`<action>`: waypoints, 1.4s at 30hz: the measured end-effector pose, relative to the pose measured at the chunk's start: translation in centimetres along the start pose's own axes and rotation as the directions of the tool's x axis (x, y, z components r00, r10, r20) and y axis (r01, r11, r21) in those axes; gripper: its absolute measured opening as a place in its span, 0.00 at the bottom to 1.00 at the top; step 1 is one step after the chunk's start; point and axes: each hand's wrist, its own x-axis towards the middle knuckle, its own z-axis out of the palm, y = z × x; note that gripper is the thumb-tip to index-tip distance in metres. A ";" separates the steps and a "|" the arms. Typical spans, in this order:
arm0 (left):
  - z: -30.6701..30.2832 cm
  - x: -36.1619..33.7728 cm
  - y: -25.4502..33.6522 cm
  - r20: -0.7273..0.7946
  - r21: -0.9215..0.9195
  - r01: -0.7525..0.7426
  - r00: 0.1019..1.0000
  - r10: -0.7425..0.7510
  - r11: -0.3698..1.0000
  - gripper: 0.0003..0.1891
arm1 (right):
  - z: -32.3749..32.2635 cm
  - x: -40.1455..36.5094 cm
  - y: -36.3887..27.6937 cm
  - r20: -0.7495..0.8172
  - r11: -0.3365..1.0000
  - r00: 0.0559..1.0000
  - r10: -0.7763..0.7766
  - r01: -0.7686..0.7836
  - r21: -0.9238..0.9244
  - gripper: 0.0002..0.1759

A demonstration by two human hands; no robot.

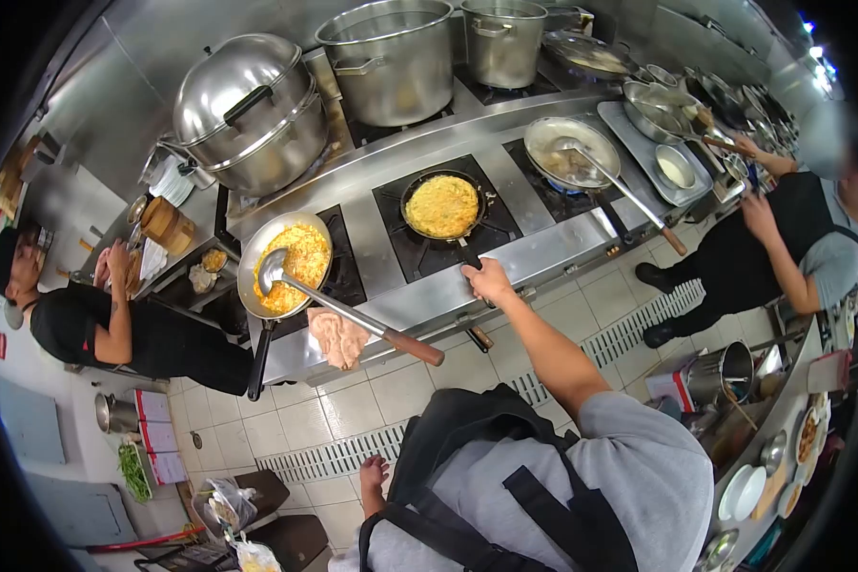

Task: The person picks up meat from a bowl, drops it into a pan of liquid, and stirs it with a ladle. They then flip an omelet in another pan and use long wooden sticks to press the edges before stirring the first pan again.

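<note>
Our right grip (487, 279) is closed around the handle (469, 254) of the small pan (451, 235) on the stove (372, 224), an omelette (441, 206) inside, apparently cooking; moving it calls for a level wrist; our left grip (374, 471) hangs loosely open, holding nothing visible

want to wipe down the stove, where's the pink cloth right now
In the head view, the pink cloth is left of centre at the stove's front edge, between the egg pan's black handle and the ladle's wooden grip.
</note>
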 end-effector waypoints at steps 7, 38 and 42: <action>-3.1 5.2 -2.6 0.098 -0.066 0.119 0.989 -0.112 0.991 0.09 | 1.0 0.2 0.8 0.003 0.996 1.000 0.005 -0.005 0.084 0.17; -5.0 9.2 -6.0 0.346 0.736 -0.496 0.860 0.375 0.461 0.09 | 1.9 -0.5 -0.8 0.095 0.981 0.991 0.095 -0.110 0.158 0.18; -5.4 7.9 -5.1 0.294 0.643 -0.428 0.904 0.310 0.635 0.10 | 0.2 -2.8 -0.9 0.145 0.969 0.983 0.110 -0.138 0.203 0.19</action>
